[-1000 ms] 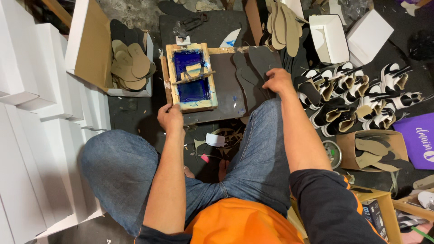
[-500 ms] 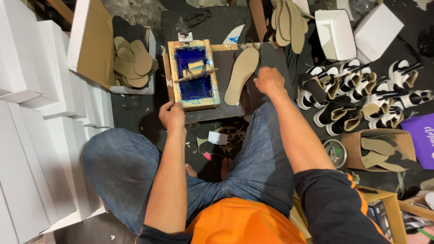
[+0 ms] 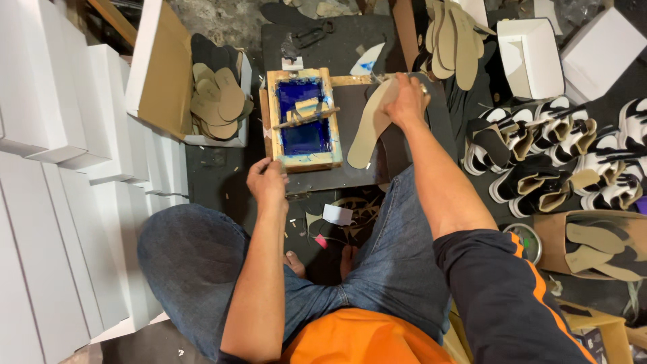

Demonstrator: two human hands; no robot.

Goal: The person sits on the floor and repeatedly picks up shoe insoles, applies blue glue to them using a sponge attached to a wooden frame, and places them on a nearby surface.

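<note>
Insole-printing work sat at its loading step, by my reading: the right hand (image 3: 406,101), at upper centre of the frame, had closed its grip on the top end of a tan insole (image 3: 373,125), which lay slanted on the dark surface (image 3: 404,152) just right of the wooden screen frame (image 3: 302,120). That frame, with its blue ink bed and a squeegee (image 3: 304,116) resting across it, lay flat on the same surface. The left hand (image 3: 267,183), lower and left of centre, was curled loosely just below the frame's near edge; whether it touched the wood I could not tell, and it held nothing I could see.

A white box of tan insoles (image 3: 217,101) stood at upper left, and black-and-white sandals (image 3: 559,158) were lined up at the right.

The next move would likely call for seating the insole squarely, then bringing the frame over it without smearing ink.
</note>
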